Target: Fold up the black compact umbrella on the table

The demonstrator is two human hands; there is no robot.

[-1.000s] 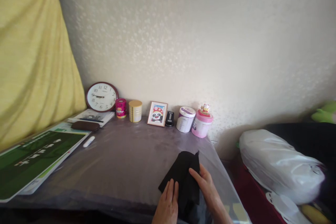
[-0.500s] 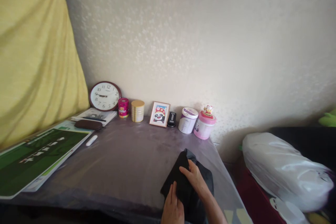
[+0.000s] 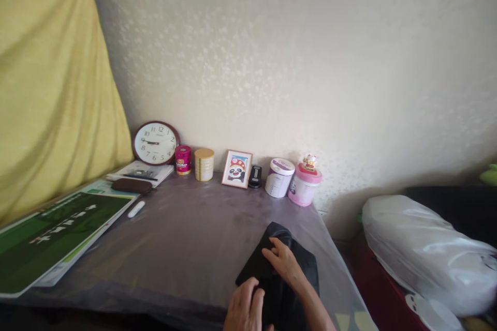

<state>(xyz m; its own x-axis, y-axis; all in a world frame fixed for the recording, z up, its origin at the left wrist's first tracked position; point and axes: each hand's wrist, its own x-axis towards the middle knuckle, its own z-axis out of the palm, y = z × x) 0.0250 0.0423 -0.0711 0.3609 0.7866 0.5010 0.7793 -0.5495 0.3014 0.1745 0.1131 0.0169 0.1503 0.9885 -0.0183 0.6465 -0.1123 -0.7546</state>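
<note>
Folded black cloth (image 3: 254, 264) lies on the near right part of the table, its right side loosely bunched. My right hand (image 3: 285, 265) rests on its upper middle, thumb and forefinger apart, the other fingers partly bent. At the cloth's lower left edge is my left hand (image 3: 244, 306), its fingers bent and somewhat apart. I see no cloth pinched in either hand. The bottom of the picture cuts off part of my left hand and the cloth's near end.
Along the wall stand a clock (image 3: 156, 143), a pink tin (image 3: 183, 160), a yellow-lidded can (image 3: 204, 165), a panda picture frame (image 3: 236, 169) and two tubs (image 3: 279, 178). Green boards (image 3: 66, 232) lie left on the grey-covered table (image 3: 186, 248). A white plastic bag (image 3: 423, 248) sits right.
My left hand has shifted slightly left and its straight fingers have bent. My right hand's fingers have moved a little left over the cloth and curled somewhat.
</note>
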